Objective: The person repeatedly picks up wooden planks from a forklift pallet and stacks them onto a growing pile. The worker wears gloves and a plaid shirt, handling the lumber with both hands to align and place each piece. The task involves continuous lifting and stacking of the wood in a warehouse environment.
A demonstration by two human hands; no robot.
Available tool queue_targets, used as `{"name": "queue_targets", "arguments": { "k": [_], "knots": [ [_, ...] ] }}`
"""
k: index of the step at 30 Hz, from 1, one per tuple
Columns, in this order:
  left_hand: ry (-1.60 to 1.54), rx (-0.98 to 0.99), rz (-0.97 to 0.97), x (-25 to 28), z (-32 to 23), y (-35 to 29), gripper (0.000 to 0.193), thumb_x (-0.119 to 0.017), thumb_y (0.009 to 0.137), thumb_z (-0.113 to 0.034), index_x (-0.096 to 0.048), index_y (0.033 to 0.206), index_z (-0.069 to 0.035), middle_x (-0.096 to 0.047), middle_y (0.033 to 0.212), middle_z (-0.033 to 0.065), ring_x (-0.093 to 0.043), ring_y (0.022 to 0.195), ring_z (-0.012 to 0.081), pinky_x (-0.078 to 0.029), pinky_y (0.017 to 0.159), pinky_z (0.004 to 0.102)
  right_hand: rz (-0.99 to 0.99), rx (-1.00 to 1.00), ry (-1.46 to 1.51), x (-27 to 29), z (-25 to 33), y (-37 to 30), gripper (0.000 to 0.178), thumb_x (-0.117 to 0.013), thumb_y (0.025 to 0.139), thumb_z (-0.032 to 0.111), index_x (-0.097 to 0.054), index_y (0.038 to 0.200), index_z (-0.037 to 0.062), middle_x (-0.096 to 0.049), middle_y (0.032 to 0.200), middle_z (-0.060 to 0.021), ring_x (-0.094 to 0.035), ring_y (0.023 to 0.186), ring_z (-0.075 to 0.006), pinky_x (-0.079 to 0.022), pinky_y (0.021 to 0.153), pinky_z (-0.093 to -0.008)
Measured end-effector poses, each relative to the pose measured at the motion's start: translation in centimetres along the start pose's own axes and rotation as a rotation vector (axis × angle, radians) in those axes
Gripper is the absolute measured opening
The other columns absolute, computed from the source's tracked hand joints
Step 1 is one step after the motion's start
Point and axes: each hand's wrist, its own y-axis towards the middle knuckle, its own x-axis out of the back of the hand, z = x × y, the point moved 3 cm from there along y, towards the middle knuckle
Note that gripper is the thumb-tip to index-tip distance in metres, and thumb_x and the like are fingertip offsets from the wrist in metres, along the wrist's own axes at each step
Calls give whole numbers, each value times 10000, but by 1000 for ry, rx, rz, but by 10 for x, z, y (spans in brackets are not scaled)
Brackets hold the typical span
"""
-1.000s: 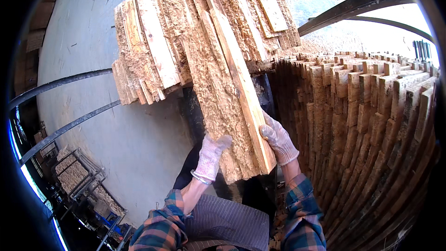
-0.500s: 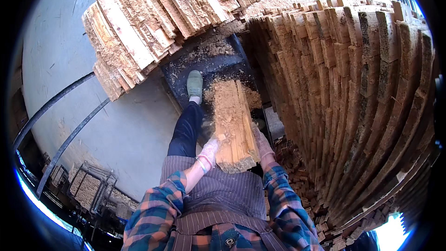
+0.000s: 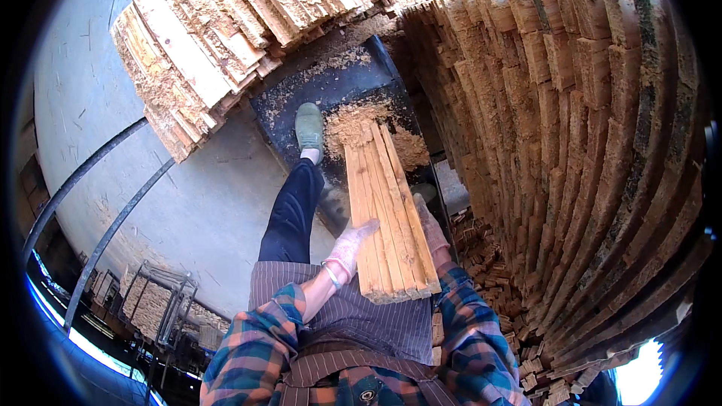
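A bundle of long, narrow wooden strips lies side by side between my two hands, its near end over my striped apron and its far end over a heap of sawdust. My left hand, in a pale dusty glove, grips the left side, with fingers lying over the top face. My right hand, gloved too, is closed against the right side; its fingertips are hidden by the wood. One strip at the right sits a little raised from the rest.
Stacked boards with sawdust on top stand at the far left. A tall wall of stacked wooden strips rises on the right. Sawdust lies on the dark metal platform under my foot. Short offcuts litter the ground at right.
The bundle has come nearer to me and its top face, formerly covered with sawdust, now shows mostly clean wood. My left hand's fingers have moved onto the top.
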Motion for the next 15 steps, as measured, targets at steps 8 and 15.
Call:
{"name": "queue_targets", "arguments": {
  "k": [8,15],
  "knots": [
    [192,-275,-50,-37,19,-167,552,-728,806,-80,-445,1277,-32,-603,1070,121,-628,910,218,-540,810,320,140,-17,354,-24,-34,-158,580,-479,970,477,-499,1335,26,-608,1232,-112,-598,1067,-211,-486,945,-316],
    [492,-918,132,-114,-79,-321,667,-588,841,6,-288,1435,-31,-579,1139,153,-619,934,219,-546,845,320,785,571,166,-169,82,-251,708,-703,834,424,-479,1356,2,-565,1296,-90,-527,1155,-158,-406,1034,-301]
  ]
}}
